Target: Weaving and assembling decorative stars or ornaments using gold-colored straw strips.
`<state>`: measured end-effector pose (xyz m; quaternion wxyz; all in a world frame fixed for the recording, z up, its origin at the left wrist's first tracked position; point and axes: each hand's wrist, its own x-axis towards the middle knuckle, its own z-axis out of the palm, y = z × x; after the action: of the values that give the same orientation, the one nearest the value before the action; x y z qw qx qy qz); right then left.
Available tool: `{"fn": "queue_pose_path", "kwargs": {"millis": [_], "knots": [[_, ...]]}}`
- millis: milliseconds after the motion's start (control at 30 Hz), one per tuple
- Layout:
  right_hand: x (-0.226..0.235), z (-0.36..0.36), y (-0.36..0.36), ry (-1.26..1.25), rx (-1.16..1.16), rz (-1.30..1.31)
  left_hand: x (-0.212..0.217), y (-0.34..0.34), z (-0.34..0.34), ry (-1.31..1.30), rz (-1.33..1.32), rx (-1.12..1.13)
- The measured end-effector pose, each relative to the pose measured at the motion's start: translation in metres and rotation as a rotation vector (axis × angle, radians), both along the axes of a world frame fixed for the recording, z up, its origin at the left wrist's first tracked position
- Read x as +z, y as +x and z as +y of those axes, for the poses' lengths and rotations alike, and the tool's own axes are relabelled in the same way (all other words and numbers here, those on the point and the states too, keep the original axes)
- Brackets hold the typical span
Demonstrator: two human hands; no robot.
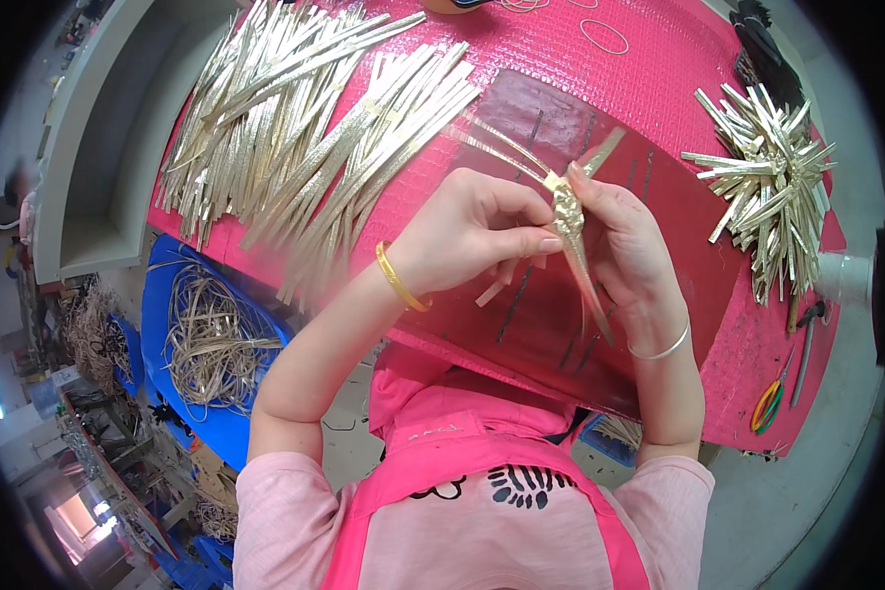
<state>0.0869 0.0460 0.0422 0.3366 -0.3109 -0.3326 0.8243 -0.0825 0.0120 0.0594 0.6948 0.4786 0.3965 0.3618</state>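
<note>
Both my hands hold a gold strap piece (567, 211) with a knotted, woven middle, raised over a dark red mat (659, 295). My left hand (492, 226), with a gold bangle on its wrist, pinches the knot's lower left side between thumb and finger. My right hand (619, 231) is closed round the right side, its thumb near the top of the knot. Loose strap ends stick out above and below the knot; the lower ones are partly blurred. The right hand's other fingers are partly hidden behind the piece.
Gold strips (275, 118) lie in a large heap at the far left, and a bundle of knotted gold pieces (767, 187) at the far right. Scissors (769, 398) with coloured handles lie near the right edge. A blue bin (157, 295) of loose strips stands below the table's left side.
</note>
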Motion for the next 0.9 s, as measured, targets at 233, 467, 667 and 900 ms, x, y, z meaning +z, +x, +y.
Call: {"fn": "queue_pose_path", "kwargs": {"millis": [233, 467, 667, 900], "knots": [[0.017, -0.002, 0.014, 0.298, 0.212, -0.350, 0.009, -0.007, -0.005, 0.171, 0.316, 0.052], [0.018, -0.002, 0.003, 0.129, 0.124, -0.377, -0.008, 0.012, -0.013, 0.904, 0.820, 0.440], [-0.008, -0.008, -0.007, 0.385, -0.046, -0.381, 0.003, 0.006, -0.017, 0.286, 0.470, 0.363], [-0.010, -0.021, -0.007, 0.525, -0.151, -0.356, 0.014, -0.016, -0.010, -0.056, 0.250, 0.129]]}}
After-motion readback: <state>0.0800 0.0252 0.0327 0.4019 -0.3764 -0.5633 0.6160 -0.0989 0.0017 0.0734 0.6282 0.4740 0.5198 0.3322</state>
